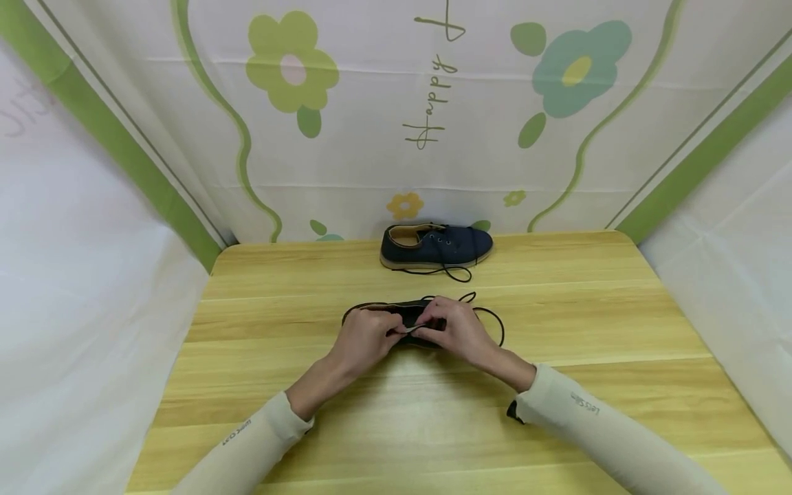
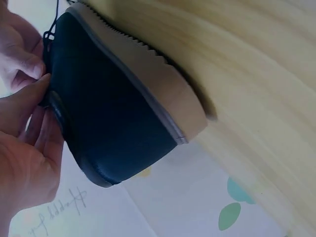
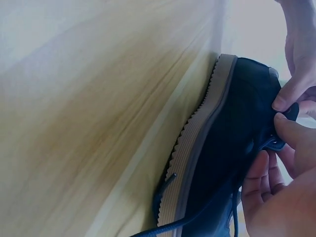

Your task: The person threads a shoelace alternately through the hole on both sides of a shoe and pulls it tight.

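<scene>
A dark navy lace-up shoe (image 2: 108, 108) with a thick beige ridged sole stands on the table, toe to the right in the head view. At its opening, my left hand (image 1: 369, 335) pinches a dark flap (image 3: 293, 111) between thumb and fingers. My right hand (image 1: 460, 331) pinches at the same flap, close by the eyelets, so the two hands nearly meet. Whether this flap is the tongue or the eyelet edge, I cannot tell. The shoe's black lace (image 1: 495, 323) hangs loose beyond my right hand. Both hands cover much of the upper in the head view.
A second navy shoe (image 1: 458, 246), its lace loose, stands behind at the table's back edge, toe to the right. The wooden table (image 1: 278, 371) meets a floral white curtain (image 1: 371, 151) at the back. White cloth hangs on both sides.
</scene>
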`<control>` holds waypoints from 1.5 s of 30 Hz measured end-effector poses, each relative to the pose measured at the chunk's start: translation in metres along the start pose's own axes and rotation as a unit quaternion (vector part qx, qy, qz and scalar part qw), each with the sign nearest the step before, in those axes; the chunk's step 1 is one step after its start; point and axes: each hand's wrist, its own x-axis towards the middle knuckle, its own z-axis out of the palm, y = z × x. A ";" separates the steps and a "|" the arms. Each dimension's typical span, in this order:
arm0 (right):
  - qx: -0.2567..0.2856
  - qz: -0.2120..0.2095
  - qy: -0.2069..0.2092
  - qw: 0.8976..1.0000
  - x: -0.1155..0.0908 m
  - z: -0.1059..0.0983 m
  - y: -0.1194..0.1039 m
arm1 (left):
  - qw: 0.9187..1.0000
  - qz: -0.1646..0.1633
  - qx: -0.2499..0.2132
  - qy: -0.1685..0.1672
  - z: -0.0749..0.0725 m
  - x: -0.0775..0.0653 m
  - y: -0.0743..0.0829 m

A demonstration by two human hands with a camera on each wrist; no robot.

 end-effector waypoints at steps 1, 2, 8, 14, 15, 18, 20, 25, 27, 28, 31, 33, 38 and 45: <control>0.007 0.002 -0.001 1.000 0.000 0.000 0.000 | 1.000 0.012 0.001 0.003 0.001 -0.001 -0.001; 0.013 0.003 -0.001 1.000 -0.001 0.000 0.000 | 1.000 0.022 0.002 0.006 0.001 -0.001 -0.001; 0.049 0.035 -0.015 0.998 -0.001 0.000 0.000 | 0.997 0.070 0.010 0.024 0.005 -0.004 -0.005; 0.092 0.063 -0.050 0.992 -0.001 -0.005 -0.002 | 0.995 0.089 0.020 0.028 0.007 -0.005 -0.007; 0.100 0.067 -0.057 0.991 -0.001 -0.006 -0.002 | 0.995 0.089 0.021 0.028 0.007 -0.005 -0.007; 0.120 0.088 -0.075 0.986 0.000 -0.009 -0.002 | 0.996 0.089 0.021 0.025 0.007 -0.006 -0.007; 0.121 0.107 -0.083 0.983 0.002 -0.010 -0.002 | 0.996 0.089 0.019 0.022 0.006 -0.006 -0.007; 0.111 0.152 -0.091 0.978 0.005 -0.010 -0.006 | 0.995 0.092 0.015 0.022 0.005 -0.007 -0.006; 0.113 0.163 -0.092 0.976 0.006 -0.009 -0.007 | 0.995 0.094 0.014 0.025 0.006 -0.007 -0.006; 0.116 0.165 -0.092 0.975 0.007 -0.009 -0.008 | 0.995 0.096 0.015 0.026 0.006 -0.007 -0.007; 0.122 0.172 -0.088 0.973 0.009 -0.008 -0.008 | 0.995 0.097 0.016 0.030 0.006 -0.007 -0.007; 0.129 0.180 -0.084 0.972 0.009 -0.009 -0.009 | 0.995 0.097 0.015 0.030 0.007 -0.007 -0.007; 0.210 0.204 -0.050 0.955 0.010 -0.013 -0.008 | 0.995 0.092 0.008 0.031 0.007 -0.007 -0.008; 0.373 0.236 0.028 0.897 0.016 -0.031 -0.003 | 0.997 0.067 -0.021 0.019 0.006 -0.006 -0.008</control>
